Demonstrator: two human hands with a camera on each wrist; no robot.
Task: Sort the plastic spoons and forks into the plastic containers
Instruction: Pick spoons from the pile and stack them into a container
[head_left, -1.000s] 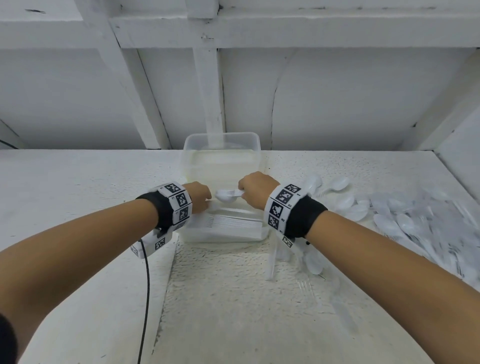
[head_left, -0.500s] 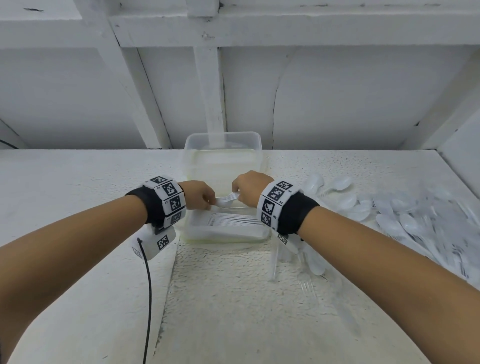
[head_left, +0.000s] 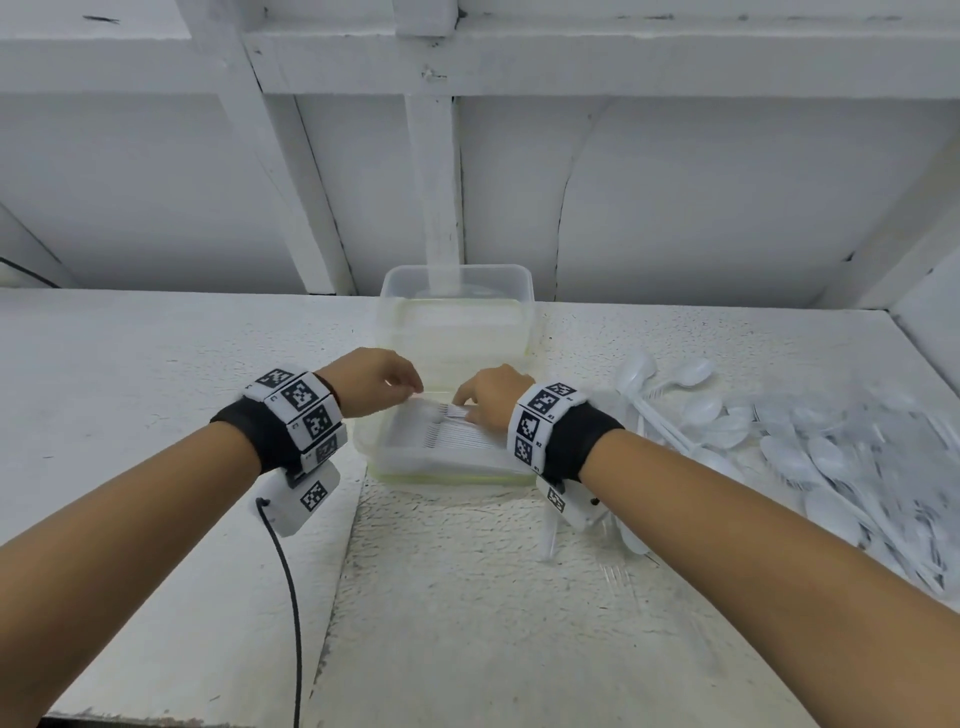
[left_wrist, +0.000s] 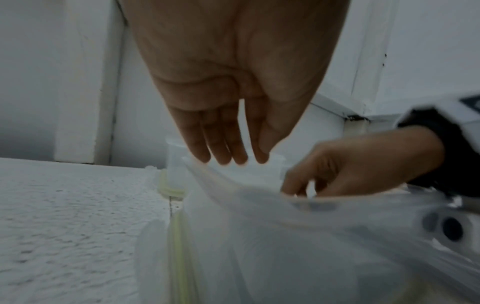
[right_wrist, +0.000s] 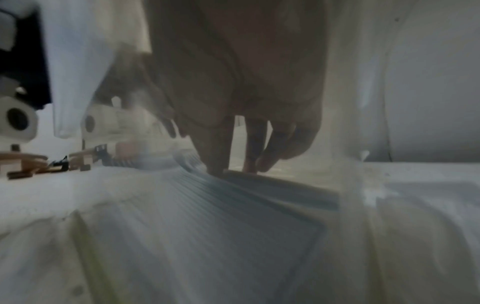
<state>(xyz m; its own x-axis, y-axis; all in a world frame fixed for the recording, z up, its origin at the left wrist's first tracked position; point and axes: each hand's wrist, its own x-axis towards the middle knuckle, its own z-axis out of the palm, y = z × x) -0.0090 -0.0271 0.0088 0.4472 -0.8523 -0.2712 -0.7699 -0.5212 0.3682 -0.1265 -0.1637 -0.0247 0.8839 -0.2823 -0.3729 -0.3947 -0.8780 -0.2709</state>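
Two clear plastic containers are sitting on the white table (head_left: 156, 415) in front of me. I am seeing the near container (head_left: 447, 467) just below both hands, and the far container (head_left: 457, 312) is standing right behind it, against the white wall.

Lots of white forks (head_left: 457, 441) are lying side by side in the near container, in a neat row. My right hand (head_left: 488, 395) is reaching down into that container from the right. Its fingers (right_wrist: 218, 152) are pointing down, and the tips are touching the top of the row of forks. They are looking fairly straight, not wrapped around anything. In the right wrist view the forks are lying right under the fingertips, like a ridged sheet.

My left hand (head_left: 371, 379) is hovering over the left edge of the near container. In the left wrist view its fingers (left_wrist: 207, 142) are hanging down loose and close together, just above the rim. One fork (head_left: 439, 408) is lying between the two hands on top of the row, and its left end is sitting close to my left fingertips. I cannot tell if the left hand is pinching it or only touching it.

Off to the right, a big loose pile of white spoons and forks (head_left: 831, 452) is spreading over the table, well apart from the left hand and near my right arm. A black cable (head_left: 291, 597) is hanging from my left wrist.
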